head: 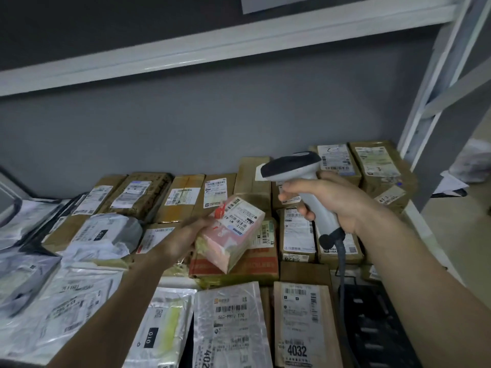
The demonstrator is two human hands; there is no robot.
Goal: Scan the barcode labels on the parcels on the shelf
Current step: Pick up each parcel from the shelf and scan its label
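Parcels (239, 261) cover the shelf (170, 281) in rows, cardboard boxes toward the rear wall and plastic mailers toward the front edge. Left hand (186, 235) grips one pink parcel (229, 235) from its left side, lifted clear of the boxes below and tilted, its white barcode label (243, 216) facing up. Right hand (332, 200) is wrapped around the handle of a grey barcode scanner (300, 176), index finger at the trigger. Scanner head points left, just above and right of the pink parcel, not touching it. A cable (341, 274) hangs from the handle base.
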